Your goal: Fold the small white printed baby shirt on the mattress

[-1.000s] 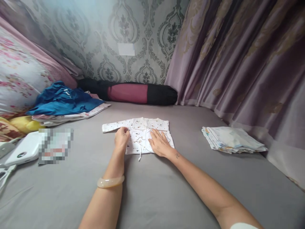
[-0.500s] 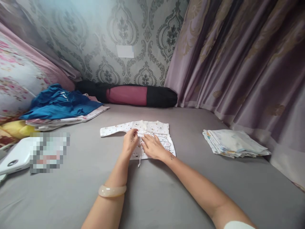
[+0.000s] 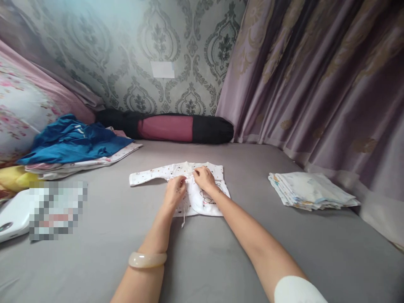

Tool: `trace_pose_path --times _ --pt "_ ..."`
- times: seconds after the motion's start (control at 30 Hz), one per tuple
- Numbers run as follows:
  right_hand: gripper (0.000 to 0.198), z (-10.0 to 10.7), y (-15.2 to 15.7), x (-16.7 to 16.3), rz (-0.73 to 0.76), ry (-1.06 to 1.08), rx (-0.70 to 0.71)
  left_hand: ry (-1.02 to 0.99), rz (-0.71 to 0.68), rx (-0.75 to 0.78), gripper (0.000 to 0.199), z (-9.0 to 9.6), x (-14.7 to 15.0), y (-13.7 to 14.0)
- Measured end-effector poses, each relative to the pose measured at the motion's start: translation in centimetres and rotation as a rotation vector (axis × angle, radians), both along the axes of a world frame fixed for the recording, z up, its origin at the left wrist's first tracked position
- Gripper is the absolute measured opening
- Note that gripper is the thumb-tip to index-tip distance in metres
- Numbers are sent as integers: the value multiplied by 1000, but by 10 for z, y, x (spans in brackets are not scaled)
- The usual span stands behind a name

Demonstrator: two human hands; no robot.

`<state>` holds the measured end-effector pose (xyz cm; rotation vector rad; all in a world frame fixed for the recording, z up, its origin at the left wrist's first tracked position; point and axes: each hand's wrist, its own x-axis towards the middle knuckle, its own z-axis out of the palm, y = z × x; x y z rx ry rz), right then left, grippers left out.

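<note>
Grey bedsheet (image 3: 202, 261) fills the view, patterned wallpaper and mauve curtains behind. Small white printed baby shirt (image 3: 189, 189) lies flat mid-bed, one sleeve stretched out to the left. Left hand (image 3: 175, 190) rests on the shirt front, fingers curled and pinching fabric near the ties. Right hand (image 3: 204, 178) sits just beside it at the neckline, fingers bent onto the cloth. Stack of folded white cloths (image 3: 311, 190) lies well apart to the right. Blue garment on a clothes pile (image 3: 71, 141) sits far left.
</note>
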<state>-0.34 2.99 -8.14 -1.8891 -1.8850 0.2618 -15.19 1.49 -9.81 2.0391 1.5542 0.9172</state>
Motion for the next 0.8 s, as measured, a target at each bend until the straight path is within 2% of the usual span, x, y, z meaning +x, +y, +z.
trace_pose_path --times 0.2,0.3,0.37,0.47,0.6,0.8 --pt "41 4 -7 -1 7 -76 16 27 8 -2 31 1 1 0" --pt "47 6 -3 -6 -19 -132 35 18 18 -14 31 2 1 0" --pt "47 6 1 -12 20 -137 15 4 21 -14 31 2 1 -1" --pt "52 1 7 -20 107 -128 -45 -5 25 -3 33 2 -1 0" --pt "60 -11 9 -27 133 -109 -120 1 52 -25 33 2 -2 0" --pt "61 -19 9 -28 135 -109 -115 7 108 -64 33 3 -1 0"
